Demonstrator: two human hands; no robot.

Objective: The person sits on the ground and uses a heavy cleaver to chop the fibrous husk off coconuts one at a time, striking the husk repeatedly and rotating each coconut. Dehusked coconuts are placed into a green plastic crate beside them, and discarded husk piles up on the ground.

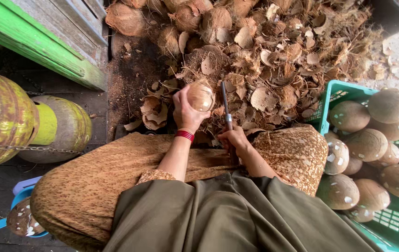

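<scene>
**Peeling a coconut over the husk heap**

The left hand (185, 109) is clamped around a round, pale brown peeled coconut (201, 96), held above the knees. Just beside it, the right hand (233, 138) grips a dark-bladed knife (225, 105), blade pointing away. Beyond lies a heap of dry brown husk shavings (274, 51) on the dark floor (129, 74). At right, a teal plastic crate (395, 224) holds peeled coconuts; at left, yellow-green metal cylinders (3, 116) lie chained.

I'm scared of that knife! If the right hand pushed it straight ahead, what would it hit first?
Probably the pile of husk scraps just past the knife tip. The coconut in the left hand sits beside the blade, though depth is unclear.
</scene>
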